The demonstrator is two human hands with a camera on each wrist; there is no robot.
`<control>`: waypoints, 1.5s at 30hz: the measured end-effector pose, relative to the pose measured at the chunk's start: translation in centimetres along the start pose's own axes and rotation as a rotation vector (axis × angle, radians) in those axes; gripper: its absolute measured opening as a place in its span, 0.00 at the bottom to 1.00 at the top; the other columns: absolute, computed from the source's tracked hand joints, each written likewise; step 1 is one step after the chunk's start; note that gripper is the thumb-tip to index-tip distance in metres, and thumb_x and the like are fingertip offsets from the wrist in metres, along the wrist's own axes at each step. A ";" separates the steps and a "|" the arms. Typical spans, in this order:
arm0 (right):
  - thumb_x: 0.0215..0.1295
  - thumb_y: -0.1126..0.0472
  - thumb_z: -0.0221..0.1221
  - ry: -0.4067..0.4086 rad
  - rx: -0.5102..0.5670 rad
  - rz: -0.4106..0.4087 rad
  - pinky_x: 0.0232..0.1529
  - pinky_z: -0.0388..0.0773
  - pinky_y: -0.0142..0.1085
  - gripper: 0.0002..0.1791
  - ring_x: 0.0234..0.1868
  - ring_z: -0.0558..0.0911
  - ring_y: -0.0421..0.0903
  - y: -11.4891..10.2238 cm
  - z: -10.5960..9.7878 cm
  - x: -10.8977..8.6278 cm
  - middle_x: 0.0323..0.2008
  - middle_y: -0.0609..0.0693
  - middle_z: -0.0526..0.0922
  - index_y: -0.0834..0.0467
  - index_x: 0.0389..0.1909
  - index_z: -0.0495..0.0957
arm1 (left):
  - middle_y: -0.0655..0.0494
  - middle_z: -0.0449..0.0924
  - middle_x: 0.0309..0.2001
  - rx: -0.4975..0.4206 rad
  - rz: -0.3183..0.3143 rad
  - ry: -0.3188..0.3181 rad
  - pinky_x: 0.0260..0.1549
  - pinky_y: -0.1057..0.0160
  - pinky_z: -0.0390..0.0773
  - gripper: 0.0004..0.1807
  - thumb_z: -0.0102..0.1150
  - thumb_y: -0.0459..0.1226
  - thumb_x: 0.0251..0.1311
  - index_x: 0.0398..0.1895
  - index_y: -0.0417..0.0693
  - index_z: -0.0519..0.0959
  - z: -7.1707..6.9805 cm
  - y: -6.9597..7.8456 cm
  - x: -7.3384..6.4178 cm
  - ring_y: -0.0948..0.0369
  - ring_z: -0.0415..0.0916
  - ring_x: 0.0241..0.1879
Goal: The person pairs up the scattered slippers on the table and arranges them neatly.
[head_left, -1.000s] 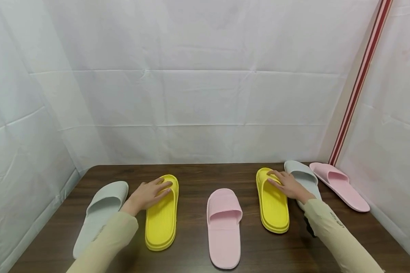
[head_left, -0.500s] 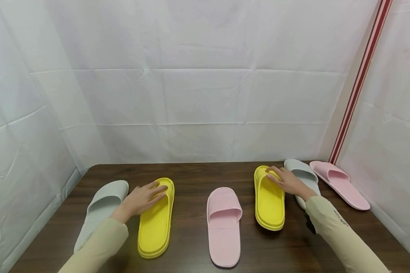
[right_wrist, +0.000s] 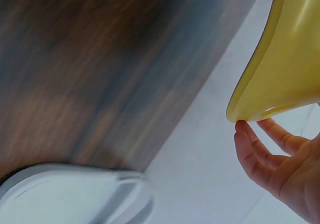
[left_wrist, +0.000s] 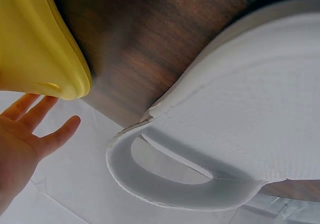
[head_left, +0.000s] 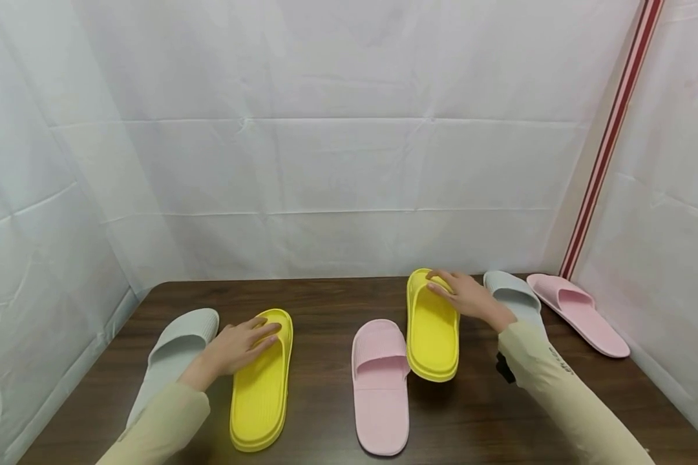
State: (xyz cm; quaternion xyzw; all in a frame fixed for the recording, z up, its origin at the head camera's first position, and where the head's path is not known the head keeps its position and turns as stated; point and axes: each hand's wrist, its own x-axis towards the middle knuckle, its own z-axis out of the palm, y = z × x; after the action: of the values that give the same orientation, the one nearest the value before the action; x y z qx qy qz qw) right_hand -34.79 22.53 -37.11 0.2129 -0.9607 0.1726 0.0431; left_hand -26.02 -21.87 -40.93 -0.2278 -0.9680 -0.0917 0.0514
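My right hand (head_left: 468, 297) grips a yellow slide slipper (head_left: 434, 336) by its strap and holds it raised off the table, toe away from me. In the right wrist view the fingertips (right_wrist: 241, 126) are at the edge of this slipper (right_wrist: 287, 59). My left hand (head_left: 227, 350) holds a second yellow slipper (head_left: 260, 400) at its strap, low over or on the table; I cannot tell which. Between the two lies a pink slipper (head_left: 382, 413), toe away from me, its right edge close to the raised slipper in the head view.
A grey slipper (head_left: 171, 358) lies left of my left hand, partly behind the sleeve. Another grey slipper (head_left: 514, 297) and a pink slipper (head_left: 584, 320) lie at the back right. White cloth (head_left: 337, 168) hangs behind the dark wooden table (head_left: 326, 300).
My right hand has lifted its yellow slipper and carried it left toward the middle pink slipper. My left hand and its yellow slipper have shifted slightly left and toward me.
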 end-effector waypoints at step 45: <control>0.57 0.30 0.39 -0.265 -0.098 -0.127 0.48 0.66 0.49 0.28 0.43 0.72 0.52 -18.4 7.3 2.5 0.43 0.53 0.71 0.38 0.55 0.61 | 0.41 0.71 0.55 -0.006 0.018 -0.043 0.33 0.52 0.73 0.24 0.37 0.52 0.65 0.57 0.51 0.71 -0.4 0.0 -1.0 0.49 0.78 0.35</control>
State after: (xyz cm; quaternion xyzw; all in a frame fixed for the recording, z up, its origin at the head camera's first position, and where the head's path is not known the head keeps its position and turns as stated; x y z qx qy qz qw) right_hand -29.34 3.30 -37.77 0.2916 -0.9500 0.0926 -0.0631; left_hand -25.14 -22.42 -40.65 -0.2388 -0.9665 -0.0890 0.0310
